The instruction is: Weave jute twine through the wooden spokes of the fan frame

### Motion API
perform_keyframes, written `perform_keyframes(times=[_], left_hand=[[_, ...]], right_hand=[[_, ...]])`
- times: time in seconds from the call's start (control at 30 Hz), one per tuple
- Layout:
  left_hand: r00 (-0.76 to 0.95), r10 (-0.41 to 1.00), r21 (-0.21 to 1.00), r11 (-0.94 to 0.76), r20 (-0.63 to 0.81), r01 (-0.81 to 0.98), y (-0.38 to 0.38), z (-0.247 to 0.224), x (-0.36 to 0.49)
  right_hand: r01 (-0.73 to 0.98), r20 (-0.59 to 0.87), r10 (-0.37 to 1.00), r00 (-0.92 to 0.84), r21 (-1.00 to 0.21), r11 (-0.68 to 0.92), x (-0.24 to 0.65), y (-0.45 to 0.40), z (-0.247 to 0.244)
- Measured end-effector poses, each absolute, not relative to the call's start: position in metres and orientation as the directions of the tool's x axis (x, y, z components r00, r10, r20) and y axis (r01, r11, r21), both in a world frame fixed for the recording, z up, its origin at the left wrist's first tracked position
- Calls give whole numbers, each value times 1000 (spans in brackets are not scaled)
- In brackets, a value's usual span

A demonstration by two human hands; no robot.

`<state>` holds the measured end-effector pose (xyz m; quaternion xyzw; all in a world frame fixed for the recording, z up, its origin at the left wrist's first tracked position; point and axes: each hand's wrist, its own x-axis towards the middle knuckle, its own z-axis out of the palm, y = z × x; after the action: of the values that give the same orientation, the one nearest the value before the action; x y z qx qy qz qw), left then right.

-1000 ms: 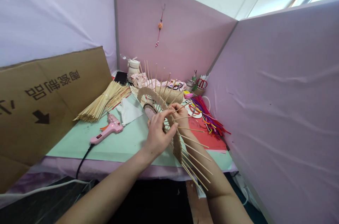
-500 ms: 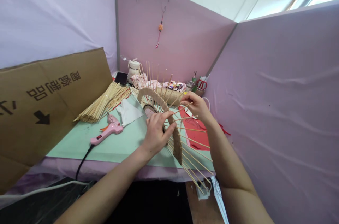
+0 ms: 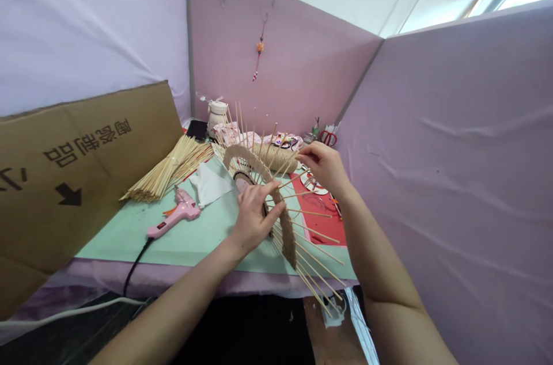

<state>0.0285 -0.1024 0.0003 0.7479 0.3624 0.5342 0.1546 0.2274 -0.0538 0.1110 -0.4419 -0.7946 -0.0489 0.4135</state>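
A cardboard ring [image 3: 288, 236] with thin wooden sticks fanning outward stands tilted on the green mat. My left hand [image 3: 256, 216] grips the ring's near left side, thumb and fingers closed on its edge. At the ring's right, my right hand [image 3: 322, 162] is raised, its thumb and fingertips pinched together at the end of a stick; whether they hold that stick is too small to tell. Inside the ring a smaller round piece [image 3: 243, 181] with a dark rim shows partly behind my left hand.
A pink glue gun [image 3: 175, 215], white tissue [image 3: 210, 183] and a stick bundle [image 3: 166, 172] lie left. Cardboard [image 3: 99, 175] stands at far left. Behind are a twine roll [image 3: 279, 159], a white jar [image 3: 217, 116] and red scissors [image 3: 328, 138]; red paper [image 3: 322, 215] lies right.
My right hand has moved up and slightly right, off the stick it was touching. My left hand keeps its hold, and the ring has barely shifted.
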Motion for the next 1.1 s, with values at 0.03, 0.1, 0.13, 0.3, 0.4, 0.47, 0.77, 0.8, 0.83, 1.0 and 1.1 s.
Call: perform_keyframes(times=[0.03, 0.1, 0.13, 0.3, 0.4, 0.47, 0.77, 0.8, 0.83, 1.0, 1.1], left_hand=[[164, 705, 619, -692, 689, 372, -102, -1, 28], [162, 706, 621, -691, 689, 371, -100, -2, 27], [163, 707, 620, -690, 688, 374, -100, -2, 27], [216, 692, 587, -708, 689, 393, -98, 0, 26], [235, 689, 577, -711, 685, 402, -98, 2, 25], [234, 691, 574, -707, 684, 413, -99, 4, 24], [232, 698, 575, -700, 678, 425, -100, 6, 25], [234, 697, 576, -701, 677, 421, -100, 6, 25], [236, 698, 578, -701, 676, 418, -101, 6, 25], [232, 702, 576, -695, 673, 430, -100, 6, 26], [240, 701, 574, -697, 672, 430, -100, 5, 26]], right_hand=[[746, 700, 663, -265, -286, 601, 225, -51, 109], [753, 693, 671, -262, -288, 592, 221, -46, 106], [755, 688, 677, -261, -292, 587, 219, -44, 105], [756, 698, 666, -263, -280, 592, 208, -36, 100], [758, 726, 631, -273, -241, 606, 202, -35, 100], [769, 756, 593, -276, -196, 608, 201, -37, 104], [703, 744, 306, -594, 294, 648, 209, -77, 157], [684, 710, 304, -635, 334, 649, 208, -81, 163], [665, 678, 302, -670, 368, 650, 207, -85, 169], [614, 628, 264, -732, 441, 655, 199, -92, 188], [638, 660, 257, -706, 436, 635, 192, -90, 194]])
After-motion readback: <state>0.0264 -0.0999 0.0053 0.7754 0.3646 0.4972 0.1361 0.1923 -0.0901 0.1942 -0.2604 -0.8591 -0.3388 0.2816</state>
